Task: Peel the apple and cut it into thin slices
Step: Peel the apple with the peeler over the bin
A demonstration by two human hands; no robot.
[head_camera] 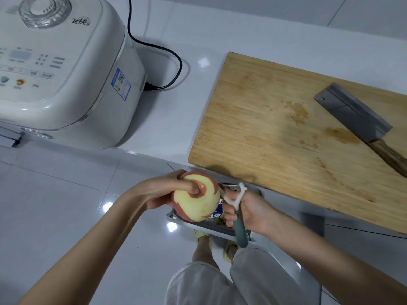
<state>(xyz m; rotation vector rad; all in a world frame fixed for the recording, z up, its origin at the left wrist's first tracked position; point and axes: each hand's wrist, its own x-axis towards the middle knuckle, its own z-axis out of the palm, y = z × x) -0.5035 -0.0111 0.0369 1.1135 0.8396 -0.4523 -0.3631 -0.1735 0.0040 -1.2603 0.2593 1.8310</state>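
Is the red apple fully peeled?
No: the red apple, gripped by the left hand, shows red skin strips at its top edge, stem end and lower edge.

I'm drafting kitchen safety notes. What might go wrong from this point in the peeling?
1. The left hand pins the apple between thumb and fingers only; its bare peeled flesh may slip and drop into the bin below.
2. The peeler in the right hand sits right beside the apple; a skid across it might nick the left thumb pressed into the stem hollow.
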